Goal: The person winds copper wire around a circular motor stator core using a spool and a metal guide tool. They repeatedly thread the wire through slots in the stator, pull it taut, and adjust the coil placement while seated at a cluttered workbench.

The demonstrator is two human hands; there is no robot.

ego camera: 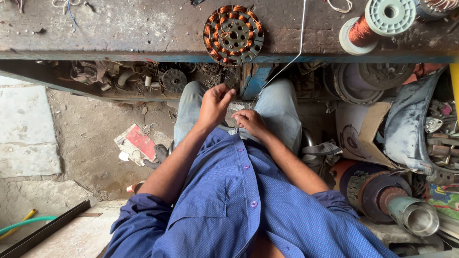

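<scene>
My left hand and right hand are both pinching a thin wire below the copper-wound stator. The wire runs steeply up past the stator's right side, long axis near vertical. Can't see any containers holding anything.

The thin pale wire runs off the top edge, so its upper end cannot be seen, and its lower end disappears behind the right hand. Whatever the left hand pinches is too small to tell. The copper wire spool is cut by the top edge. The clutter under the bench lies in shadow.
</scene>
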